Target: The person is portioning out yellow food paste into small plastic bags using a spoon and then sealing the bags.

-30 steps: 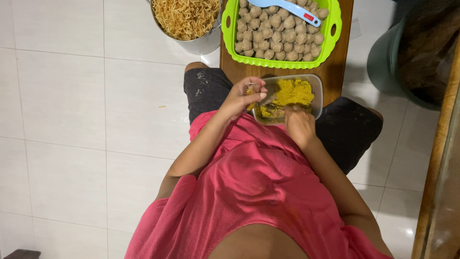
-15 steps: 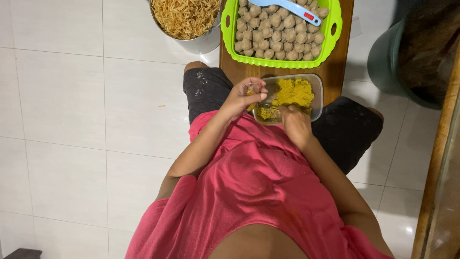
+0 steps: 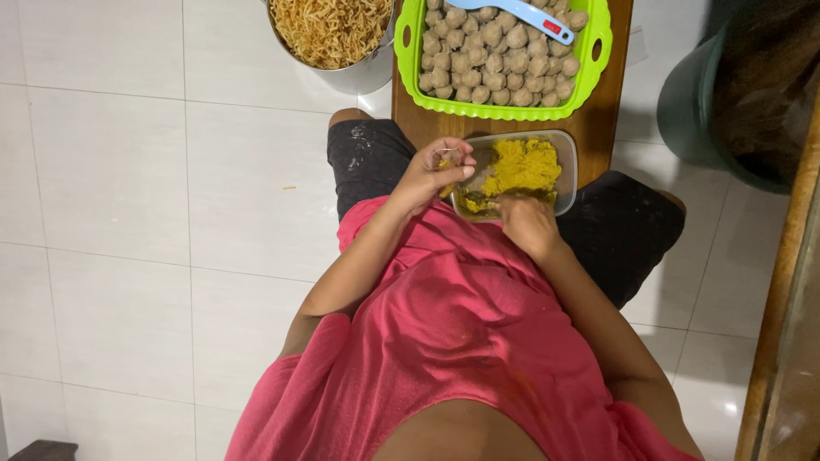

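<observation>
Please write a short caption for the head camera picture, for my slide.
Seated person's right hand dips into a clear tub of yellow paste while the left hand pinches a bit beside it.

Beyond the work in hand
Green tray (image 3: 598,34) of meatballs (image 3: 491,47) top centre; noodle pot (image 3: 363,77) upper left; dark bin (image 3: 709,111) right.

One green tray (image 3: 598,51), one clear container (image 3: 568,175), one metal pot (image 3: 363,77).

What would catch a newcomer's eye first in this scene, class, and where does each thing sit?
The bright green tray of pale round balls at the top, on a wooden board. Below it, a clear container of yellow paste, with the left hand at its left edge and the right hand at its near edge. A metal pot of golden noodles stands on the floor, top left.
</observation>
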